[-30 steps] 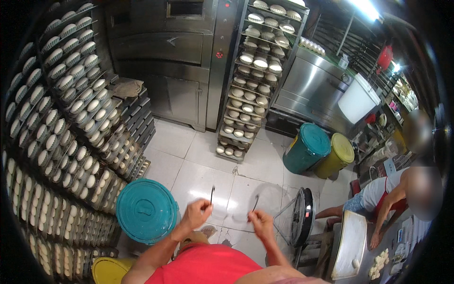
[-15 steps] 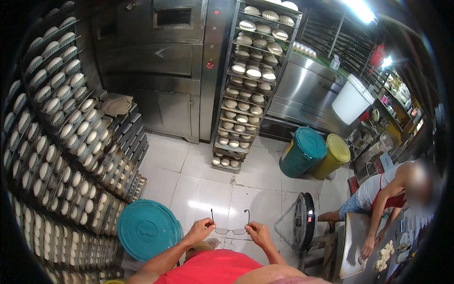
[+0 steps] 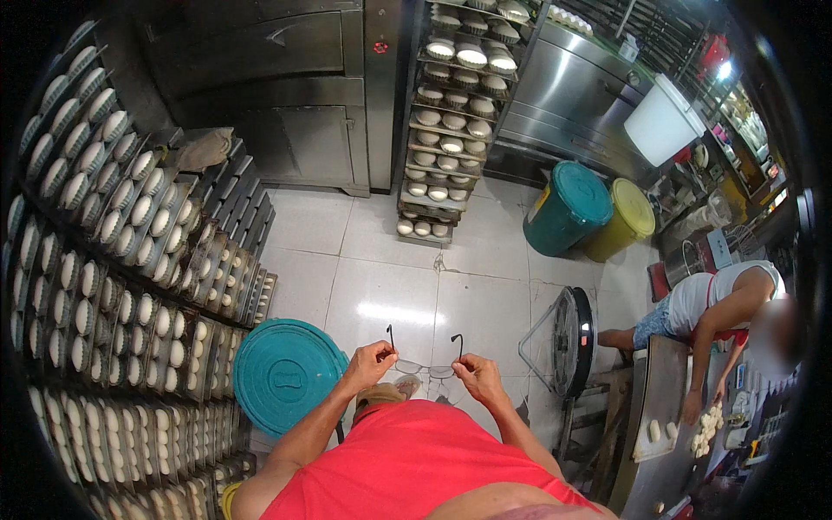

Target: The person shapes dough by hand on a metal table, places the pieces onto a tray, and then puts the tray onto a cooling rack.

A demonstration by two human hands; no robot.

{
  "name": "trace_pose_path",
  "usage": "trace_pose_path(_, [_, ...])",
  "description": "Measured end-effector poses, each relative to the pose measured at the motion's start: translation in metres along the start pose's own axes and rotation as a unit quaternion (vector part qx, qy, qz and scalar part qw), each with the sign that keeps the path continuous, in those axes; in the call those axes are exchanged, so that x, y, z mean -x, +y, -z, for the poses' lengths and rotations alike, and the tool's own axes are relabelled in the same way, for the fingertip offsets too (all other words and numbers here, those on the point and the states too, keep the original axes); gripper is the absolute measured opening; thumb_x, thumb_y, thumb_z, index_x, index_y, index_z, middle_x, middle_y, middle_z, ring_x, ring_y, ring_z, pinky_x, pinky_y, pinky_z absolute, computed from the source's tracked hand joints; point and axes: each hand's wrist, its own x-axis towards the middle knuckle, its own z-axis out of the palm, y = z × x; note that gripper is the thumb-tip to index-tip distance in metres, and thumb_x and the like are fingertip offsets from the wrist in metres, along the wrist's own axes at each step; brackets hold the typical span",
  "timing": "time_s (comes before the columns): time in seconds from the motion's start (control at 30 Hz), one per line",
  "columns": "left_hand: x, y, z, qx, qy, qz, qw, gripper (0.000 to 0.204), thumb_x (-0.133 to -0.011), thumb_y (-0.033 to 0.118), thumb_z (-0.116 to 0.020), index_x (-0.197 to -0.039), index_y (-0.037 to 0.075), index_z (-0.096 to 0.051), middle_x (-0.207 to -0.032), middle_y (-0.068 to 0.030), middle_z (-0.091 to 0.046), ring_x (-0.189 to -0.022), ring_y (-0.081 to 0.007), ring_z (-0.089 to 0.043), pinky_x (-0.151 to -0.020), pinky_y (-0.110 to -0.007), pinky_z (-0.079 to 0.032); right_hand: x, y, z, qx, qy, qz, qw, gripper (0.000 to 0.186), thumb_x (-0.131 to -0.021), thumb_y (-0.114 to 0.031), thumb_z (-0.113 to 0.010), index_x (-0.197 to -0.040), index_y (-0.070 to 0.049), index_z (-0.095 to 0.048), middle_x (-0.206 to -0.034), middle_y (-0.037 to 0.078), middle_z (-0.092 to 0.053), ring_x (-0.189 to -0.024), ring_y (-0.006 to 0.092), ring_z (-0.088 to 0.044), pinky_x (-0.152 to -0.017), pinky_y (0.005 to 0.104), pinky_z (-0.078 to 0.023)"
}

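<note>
A pair of thin-framed eyeglasses (image 3: 425, 367) is held in front of my red shirt, its two temple arms pointing up and away from me. My left hand (image 3: 368, 364) pinches the left end of the frame. My right hand (image 3: 475, 374) pinches the right end. Both hands are low in the view, above the white tiled floor. My foot shows just under the lenses.
A rack of trays with pale dough pieces (image 3: 130, 286) fills the left. A teal bin lid (image 3: 286, 374) is beside my left arm. A tall trolley of trays (image 3: 451, 121), teal bin (image 3: 568, 208), yellow bin (image 3: 622, 221), standing fan (image 3: 572, 342). Another person (image 3: 719, 303) works dough at a table on the right.
My hands have come closer together and the glasses, earlier spread wide, are now held level by both ends. The view has shifted down and toward the floor.
</note>
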Motion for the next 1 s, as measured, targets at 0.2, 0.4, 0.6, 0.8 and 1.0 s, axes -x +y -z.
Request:
trace_pose_path(0.2, [-0.004, 0.008, -0.007, 0.001, -0.013, -0.024, 1.000, 0.020, -0.096, 0.017, -0.071, -0.102, -0.002, -0.072, -0.085, -0.0054, -0.072, -0.079, -0.0103, -0.065, -0.072, -0.028, -0.054, 0.016, 0.007, 0.006, -0.066, 0.021, -0.040, 0.997, 0.019, -0.097, -0.018, -0.070, -0.097, 0.001, -0.074, -0.079, 0.005, -0.071, -0.077, 0.0105, -0.066, -0.073, 0.0296, -0.054])
trace_pose_path(0.4, [-0.026, 0.099, 0.007, 0.033, 0.047, -0.212, 0.976, 0.013, -0.093, 0.011, -0.072, -0.097, -0.001, -0.071, -0.085, -0.0098, -0.073, -0.082, -0.0154, -0.068, -0.077, -0.031, -0.054, 0.030, -0.062, 0.065, -0.135, 0.146, 0.065, 0.978, 0.013, -0.095, -0.014, -0.073, -0.095, 0.000, -0.073, -0.079, 0.002, -0.070, -0.076, 0.0104, -0.064, -0.071, 0.0272, -0.051])
trace_pose_path(0.6, [-0.029, 0.231, 0.039, 0.196, -0.001, -0.434, 0.879, 0.008, -0.090, 0.001, -0.072, -0.097, 0.001, -0.069, -0.088, -0.0077, -0.070, -0.083, -0.0151, -0.065, -0.076, -0.030, -0.052, 0.059, -0.164, 0.156, -0.159, 0.229, 0.305, 0.911, 0.014, -0.094, -0.013, -0.072, -0.089, 0.000, -0.073, -0.080, 0.008, -0.071, -0.076, 0.0154, -0.065, -0.072, 0.0318, -0.053])
trace_pose_path(0.8, [-0.007, 0.335, 0.063, 0.150, 0.087, -0.705, 0.688, 0.010, -0.094, 0.005, -0.068, -0.103, 0.008, -0.063, -0.093, -0.0060, -0.066, -0.078, -0.0196, -0.065, -0.074, -0.035, -0.052, 0.092, -0.257, 0.197, -0.032, 0.310, 0.522, 0.794, 0.038, -0.100, -0.040, -0.066, -0.089, -0.004, -0.064, -0.079, 0.010, -0.068, -0.076, 0.0230, -0.069, -0.074, 0.0436, -0.053])
trace_pose_path(1.0, [0.045, 0.365, 0.055, 0.123, 0.114, -0.670, 0.723, 0.018, -0.101, 0.036, -0.067, -0.108, 0.025, -0.055, -0.093, 0.0049, -0.058, -0.078, -0.0128, -0.057, -0.081, -0.037, -0.043, 0.137, -0.274, 0.219, 0.048, 0.288, 0.581, 0.760, 0.034, -0.103, -0.048, -0.057, -0.100, -0.015, -0.057, -0.088, 0.002, -0.061, -0.075, 0.0184, -0.067, -0.079, 0.0403, -0.047])
